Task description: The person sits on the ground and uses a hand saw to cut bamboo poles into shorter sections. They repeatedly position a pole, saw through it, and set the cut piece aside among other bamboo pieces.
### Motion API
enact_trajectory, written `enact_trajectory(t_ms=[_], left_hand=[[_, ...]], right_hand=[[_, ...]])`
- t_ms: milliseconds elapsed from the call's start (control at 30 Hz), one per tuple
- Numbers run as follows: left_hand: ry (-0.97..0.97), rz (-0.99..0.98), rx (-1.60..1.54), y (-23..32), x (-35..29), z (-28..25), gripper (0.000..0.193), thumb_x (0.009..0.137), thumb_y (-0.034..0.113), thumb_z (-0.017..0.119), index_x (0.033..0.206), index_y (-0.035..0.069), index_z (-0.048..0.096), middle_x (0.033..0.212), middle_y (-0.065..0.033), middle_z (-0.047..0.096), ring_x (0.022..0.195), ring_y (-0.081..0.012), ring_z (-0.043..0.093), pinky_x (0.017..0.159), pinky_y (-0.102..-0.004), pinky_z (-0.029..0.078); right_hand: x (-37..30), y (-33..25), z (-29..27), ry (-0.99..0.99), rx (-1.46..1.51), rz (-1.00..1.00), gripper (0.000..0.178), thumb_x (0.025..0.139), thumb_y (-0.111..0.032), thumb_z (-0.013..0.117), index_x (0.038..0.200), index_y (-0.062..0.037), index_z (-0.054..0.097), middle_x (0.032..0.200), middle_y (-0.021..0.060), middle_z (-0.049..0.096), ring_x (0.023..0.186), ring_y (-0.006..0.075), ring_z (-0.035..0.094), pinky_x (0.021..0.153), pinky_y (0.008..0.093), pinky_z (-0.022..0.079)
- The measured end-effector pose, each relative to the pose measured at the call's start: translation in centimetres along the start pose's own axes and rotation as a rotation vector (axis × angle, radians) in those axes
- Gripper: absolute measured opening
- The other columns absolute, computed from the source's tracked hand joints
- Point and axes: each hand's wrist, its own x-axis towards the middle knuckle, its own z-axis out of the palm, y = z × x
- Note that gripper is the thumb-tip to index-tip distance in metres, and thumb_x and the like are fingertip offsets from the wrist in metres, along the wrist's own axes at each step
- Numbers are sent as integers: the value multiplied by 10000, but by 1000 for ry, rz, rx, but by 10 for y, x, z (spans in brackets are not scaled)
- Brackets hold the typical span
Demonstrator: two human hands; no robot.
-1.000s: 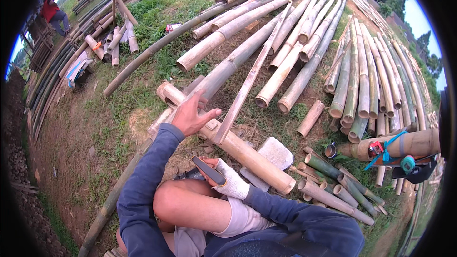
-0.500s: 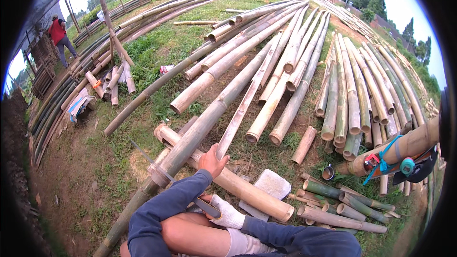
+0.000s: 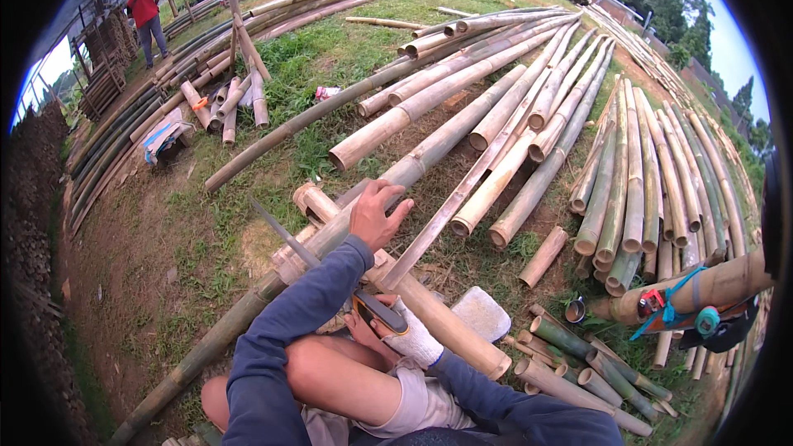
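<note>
My right hand (image 3: 417, 334), in a white work glove, is closed round the handle of a handsaw (image 3: 285, 235). Its blade points up and left, past a long bamboo pole (image 3: 434, 153), and my left forearm hides part of it. Bare and with fingers spread, my left hand (image 3: 380, 213) is over that pole; whether it touches I cannot tell. The pole slants across a thick, short bamboo piece (image 3: 454, 322) in front of my knees. A split bamboo strip (image 3: 446, 216) lies with its near end by this piece, apart from my left hand.
Long bamboo poles (image 3: 545, 173) fan out ahead, with another stack (image 3: 652, 173) at the right. Short cut pieces (image 3: 595, 363) lie by a pale block (image 3: 481, 314). A bamboo post (image 3: 702, 289) with tape measures juts in at right. A person in red (image 3: 144, 12) stands far left.
My left hand has let go of the bamboo strip and moved up and forward over the long pole, its fingers spreading. The right hand keeps the saw. The whole view has shifted.
</note>
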Motion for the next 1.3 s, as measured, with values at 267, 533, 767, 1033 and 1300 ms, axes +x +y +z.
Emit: enact_trajectory(t_ms=[267,533,767,1033,1300], left_hand=[[486,-660,197,-173,-96,-179,373,1009,365,611,1142,35,720,1120,-187,726,1042,-340,695,930,-440,522],[483,-1083,50,-208,-176,-76,594,973,558,546,1139,14,716,1226,-266,701,1190,-437,633,1043,-476,455],[651,-1173,64,-224,-175,-66,577,927,495,560,1168,2,736,1197,-296,706,1154,-461,647,1027,-497,469],[667,-1205,145,-214,-165,-67,555,899,438,529,1092,-26,764,1120,-312,720,1098,-481,667,995,-516,487],[586,-1232,130,-221,-164,-70,552,944,418,452,1133,-18,732,1179,-303,705,1132,-480,650,1016,-511,480]], right_hand=[[-6,-15,18,-141,-28,-59,485,985,-90,672,1414,27,478,1323,153,599,1189,219,595,1043,350,480],[-13,-14,17,-151,-122,-104,467,992,-57,674,1412,6,480,1295,127,585,1184,200,572,1051,333,451],[-107,-47,-23,-129,-345,-195,541,920,30,624,1435,11,462,1294,166,591,1141,226,619,1016,360,496],[59,9,55,-150,-156,-296,479,956,-43,646,1413,-4,509,1276,136,635,1160,184,596,1007,334,481],[-122,-11,-31,-68,-458,-327,473,892,-40,598,1354,29,525,1278,165,589,1130,263,616,984,358,489]])
